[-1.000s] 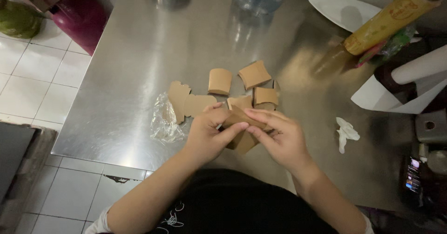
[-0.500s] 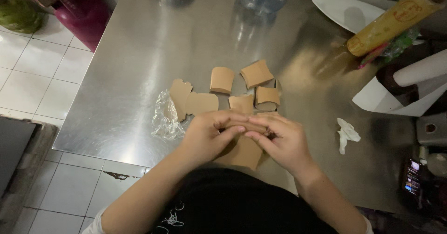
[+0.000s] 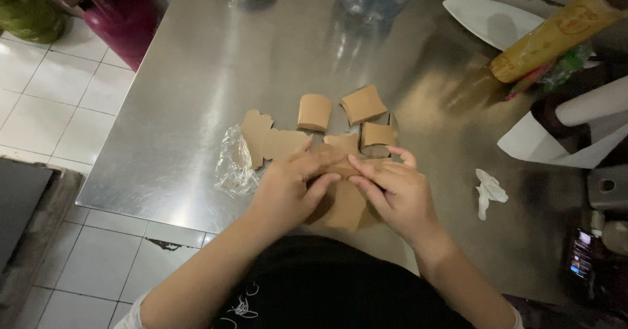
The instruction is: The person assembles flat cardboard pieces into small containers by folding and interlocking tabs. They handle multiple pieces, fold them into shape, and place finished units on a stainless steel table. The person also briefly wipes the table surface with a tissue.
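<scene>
Both hands, left point(image 3: 288, 188) and right point(image 3: 396, 195), pinching a brown card piece point(image 3: 347, 205), 3 folded boxes point(image 3: 314, 112) behind, plastic wrap point(image 3: 232, 165) left, crumpled tissue point(image 3: 489, 190) right, card's middle hidden by fingers

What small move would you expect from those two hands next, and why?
Probably pressing the flap shut on the brown card piece. Both the left hand and right hand pinch it at one spot, and three finished folded boxes lie just beyond.

Top: wearing a black shirt with small white squiggles near the left side
Sleeves: showing short white edges
Hands: wearing nothing, no gloves or rings
</scene>
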